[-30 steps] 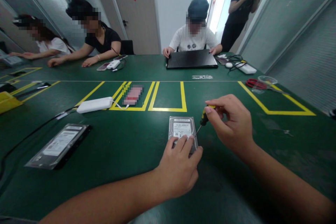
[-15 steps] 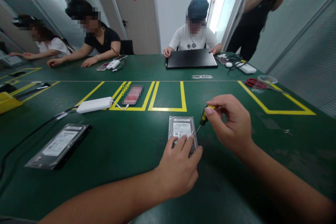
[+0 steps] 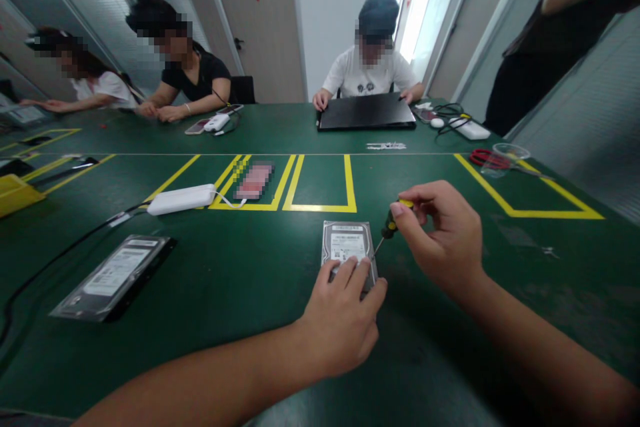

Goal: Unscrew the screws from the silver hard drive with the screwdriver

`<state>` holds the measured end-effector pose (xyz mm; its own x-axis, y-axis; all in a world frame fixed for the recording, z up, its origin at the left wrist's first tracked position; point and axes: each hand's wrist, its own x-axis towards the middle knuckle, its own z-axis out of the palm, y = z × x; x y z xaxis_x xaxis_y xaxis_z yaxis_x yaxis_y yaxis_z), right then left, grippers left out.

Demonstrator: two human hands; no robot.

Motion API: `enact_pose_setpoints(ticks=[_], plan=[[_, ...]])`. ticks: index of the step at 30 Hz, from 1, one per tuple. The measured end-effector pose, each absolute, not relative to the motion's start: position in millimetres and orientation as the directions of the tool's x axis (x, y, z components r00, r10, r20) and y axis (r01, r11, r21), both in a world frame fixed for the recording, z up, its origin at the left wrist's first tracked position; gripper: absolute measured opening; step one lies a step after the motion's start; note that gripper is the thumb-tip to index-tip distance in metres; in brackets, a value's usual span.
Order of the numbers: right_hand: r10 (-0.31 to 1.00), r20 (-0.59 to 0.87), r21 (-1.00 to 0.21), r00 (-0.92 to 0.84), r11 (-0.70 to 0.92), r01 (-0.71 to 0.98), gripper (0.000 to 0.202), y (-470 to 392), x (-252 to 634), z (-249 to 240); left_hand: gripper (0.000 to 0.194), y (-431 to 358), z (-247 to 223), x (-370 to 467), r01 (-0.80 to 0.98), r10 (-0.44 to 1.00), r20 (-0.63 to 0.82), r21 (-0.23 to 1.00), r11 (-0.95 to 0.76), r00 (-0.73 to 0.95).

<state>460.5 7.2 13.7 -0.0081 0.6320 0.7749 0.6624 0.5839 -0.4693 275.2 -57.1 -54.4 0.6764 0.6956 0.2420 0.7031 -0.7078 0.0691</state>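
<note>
A small hard drive [image 3: 346,240] with a white label lies flat on the green table in front of me. My left hand [image 3: 343,320] holds it down, fingers across its near half and the thumb by its right side, so that end is hidden. In my right hand [image 3: 445,233], thumb and fingers pinch the yellow end of a short black and yellow screwdriver [image 3: 391,221]. The screwdriver slants down to the left, its tip at the drive's right edge. Whether the tip sits in a screw is too small to tell.
Another hard drive [image 3: 117,277] lies to the left, near a white power strip [image 3: 181,199] with a black cable. A pink phone [image 3: 255,180] lies beyond. Red-handled scissors [image 3: 487,160] and a clear round container [image 3: 510,152] are at right. Opposite, a person holds a black panel [image 3: 367,112].
The standing person at right has moved further right. The seated person in black has drawn their hands together. My hands, the screwdriver and the drive stay almost where they were.
</note>
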Motion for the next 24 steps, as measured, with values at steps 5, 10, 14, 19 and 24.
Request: enact_pose_setpoints(ticks=[5, 10, 14, 19, 24], plan=[[0.601, 0.796, -0.428, -0.068, 0.639, 0.640, 0.006, 7.2, 461.2, 14.6, 0.051, -57.1, -53.8, 275.1, 0.705, 0.698, 0.238, 0.071, -0.706, 0.675], [0.571, 0.816, -0.390, -0.087, 0.656, 0.646, 0.010, 8.1, 460.5, 14.8, 0.050, -57.1, -53.6, 275.7, 0.703, 0.696, 0.241, 0.070, -0.707, 0.676], [0.560, 0.824, -0.374, -0.084, 0.650, 0.661, 0.009, 7.6, 460.5, 16.1, 0.051, -56.5, -53.5, 275.2, 0.701, 0.692, 0.246, 0.061, -0.710, 0.679], [0.575, 0.817, -0.399, -0.039, 0.613, 0.682, 0.011, 7.4, 460.9, 14.2, 0.046, -54.1, -56.7, 274.8, 0.699, 0.683, 0.253, 0.034, -0.714, 0.685], [0.590, 0.807, -0.416, -0.028, 0.602, 0.682, 0.010, 7.0, 459.8, 13.8, 0.040, -51.2, -62.3, 275.5, 0.706, 0.677, 0.286, 0.005, -0.708, 0.678]])
